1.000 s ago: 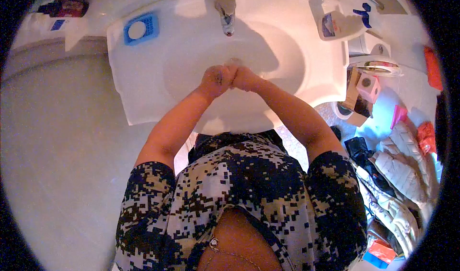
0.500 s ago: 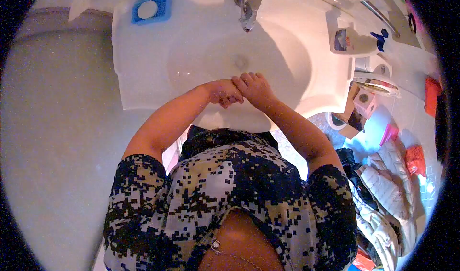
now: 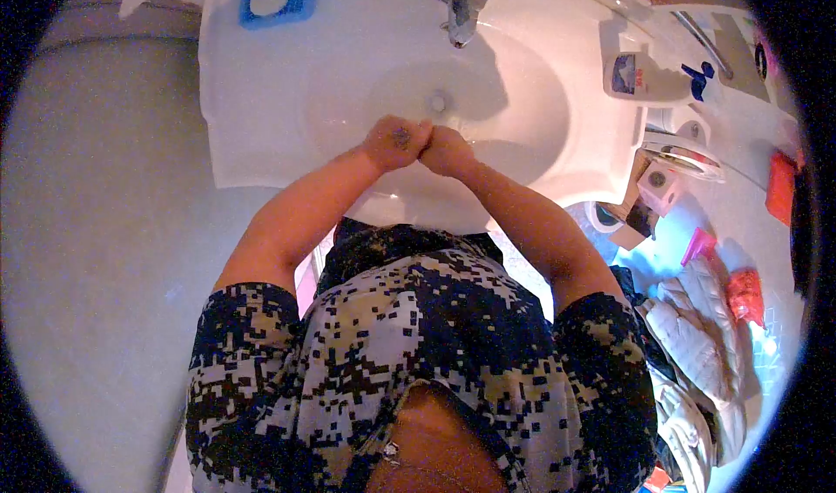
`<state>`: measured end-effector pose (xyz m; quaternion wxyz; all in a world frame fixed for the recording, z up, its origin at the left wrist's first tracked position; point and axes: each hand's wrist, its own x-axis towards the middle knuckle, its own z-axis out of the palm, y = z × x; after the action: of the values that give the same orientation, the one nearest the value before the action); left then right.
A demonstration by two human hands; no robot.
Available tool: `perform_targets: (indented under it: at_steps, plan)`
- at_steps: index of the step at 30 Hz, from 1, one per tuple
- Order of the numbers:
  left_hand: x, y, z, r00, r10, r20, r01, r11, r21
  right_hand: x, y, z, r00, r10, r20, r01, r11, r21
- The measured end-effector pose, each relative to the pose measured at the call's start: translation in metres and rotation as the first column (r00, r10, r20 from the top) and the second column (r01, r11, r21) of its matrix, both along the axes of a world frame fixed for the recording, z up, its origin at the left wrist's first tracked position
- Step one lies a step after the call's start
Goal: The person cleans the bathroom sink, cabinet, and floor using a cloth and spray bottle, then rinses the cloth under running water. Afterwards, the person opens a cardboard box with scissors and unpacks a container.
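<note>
Over the near half of a white sink [image 3: 261,114] that spreads beneath them, a person's left grip [image 3: 396,143] and right grip [image 3: 448,151] touch, their fingers largely hidden; whether either is open, closed or holding something cannot be told. Just beyond them sits the drain [image 3: 438,101], and farther ahead hangs the tap [image 3: 461,24], where a quick forward lift could bump knuckles. If the skin is wet, drips could run down the forearms [image 3: 522,219] toward the shirt [image 3: 374,319]; well right of the grip, a wide sweep could knock a bottle [image 3: 653,82] off the rim
</note>
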<state>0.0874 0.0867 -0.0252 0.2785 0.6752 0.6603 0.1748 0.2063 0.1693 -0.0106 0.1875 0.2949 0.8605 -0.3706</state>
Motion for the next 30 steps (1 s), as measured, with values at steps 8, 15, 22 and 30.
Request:
perform_targets:
  at_steps: [8, 15, 22, 30]
  plan:
    - [-0.035, 0.010, 0.019, 0.986, -0.002, -0.168, 0.015, 0.997, 0.077, -0.012, 0.019, 0.012, 0.901, -0.340, 0.268, 0.430, 0.625, -0.652]
    - [-0.077, -0.005, 0.019, 0.624, 0.763, 0.168, -0.771, 0.637, -0.027, 0.022, 0.040, -0.024, 0.972, 0.209, 0.111, -0.235, 0.782, 0.578]
    - [-0.081, -0.011, 0.044, 0.376, 0.810, 0.451, -0.804, 0.527, -0.275, -0.004, 0.037, -0.048, 0.928, 0.252, 0.274, -0.371, 0.694, 0.617]
    - [-0.078, -0.011, 0.050, 0.309, 0.806, 0.506, -0.773, 0.522, -0.360, -0.004, 0.048, -0.033, 0.890, 0.266, 0.369, -0.441, 0.705, 0.556]
